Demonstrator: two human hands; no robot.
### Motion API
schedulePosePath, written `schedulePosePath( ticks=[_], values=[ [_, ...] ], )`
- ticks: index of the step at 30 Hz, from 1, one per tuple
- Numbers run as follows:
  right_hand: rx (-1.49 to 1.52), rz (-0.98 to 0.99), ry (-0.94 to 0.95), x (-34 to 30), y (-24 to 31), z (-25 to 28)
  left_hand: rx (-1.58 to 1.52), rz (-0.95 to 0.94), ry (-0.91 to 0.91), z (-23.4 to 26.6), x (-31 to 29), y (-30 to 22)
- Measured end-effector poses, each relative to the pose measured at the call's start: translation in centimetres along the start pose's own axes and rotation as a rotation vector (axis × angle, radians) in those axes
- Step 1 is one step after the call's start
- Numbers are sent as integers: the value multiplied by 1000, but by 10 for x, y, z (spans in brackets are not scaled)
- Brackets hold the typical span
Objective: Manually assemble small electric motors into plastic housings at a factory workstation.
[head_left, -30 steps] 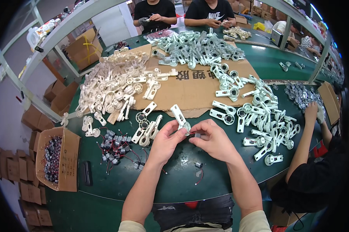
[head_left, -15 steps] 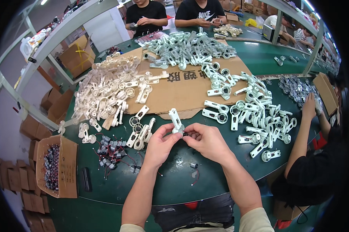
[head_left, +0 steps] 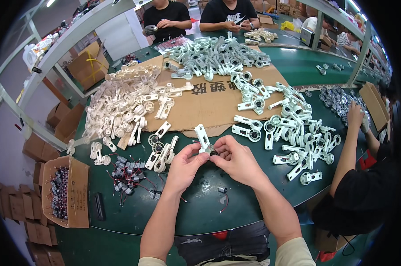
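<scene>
Close in front of me, a pale plastic housing [head_left: 201, 134] with a long slotted handle points away from me. My left hand [head_left: 185, 165] is closed on its near end. Pinched against that same end are the fingers of my right hand [head_left: 234, 158], at a dark round part [head_left: 213, 152] partly covered by my fingertips. Left of my hands lies a heap of small motors [head_left: 128, 173] with red wires. A single motor [head_left: 222, 189] rests on the green table by my right forearm. Several cream housings [head_left: 159, 148] sit just beyond my left hand.
A cardboard sheet [head_left: 187, 108] bears piles of cream housings [head_left: 120, 104] and pale green housings [head_left: 218, 55]. More pale housings [head_left: 307, 137] spread to the right. At left stands a carton of motors [head_left: 78, 195], beside a black tool [head_left: 100, 206]. A co-worker's arm [head_left: 349, 146] reaches in at right.
My right fingers have shifted slightly up around the housing's near end, and more of the dark round part shows. The housing stays in about the same place.
</scene>
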State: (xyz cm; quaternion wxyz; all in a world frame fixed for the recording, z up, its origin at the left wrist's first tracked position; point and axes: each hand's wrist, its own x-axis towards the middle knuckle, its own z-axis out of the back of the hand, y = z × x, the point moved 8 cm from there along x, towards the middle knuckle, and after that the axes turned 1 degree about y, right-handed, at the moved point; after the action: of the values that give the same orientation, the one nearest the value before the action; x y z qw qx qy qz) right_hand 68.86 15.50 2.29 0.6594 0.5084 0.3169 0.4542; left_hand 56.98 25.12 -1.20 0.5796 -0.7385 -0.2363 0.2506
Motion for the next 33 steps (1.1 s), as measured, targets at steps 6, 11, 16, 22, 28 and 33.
schedulePosePath(
  ticks=[6, 11, 16, 22, 28, 33],
  values=[
    [-227, 112, -113, -1, 5, 6, 38, -22, 31, -3, 0, -2],
    [-204, 133, -120, -2, 15, 6, 38, -34, 10, -2, 0, -1],
    [72, 58, -87, 2, 0, 4, 19, 19, 17, -2, 1, 1],
    [184, 84, -122, 3, 0, -3, -55, 18, 26, -1, 0, 2],
    [-93, 214, -166, -1, 17, -1, -117, 2, 1, -3, 0, 0],
    [32, 294, -170, -2, 15, -5, -85, -82, -42, 1, 0, -5]
  ],
)
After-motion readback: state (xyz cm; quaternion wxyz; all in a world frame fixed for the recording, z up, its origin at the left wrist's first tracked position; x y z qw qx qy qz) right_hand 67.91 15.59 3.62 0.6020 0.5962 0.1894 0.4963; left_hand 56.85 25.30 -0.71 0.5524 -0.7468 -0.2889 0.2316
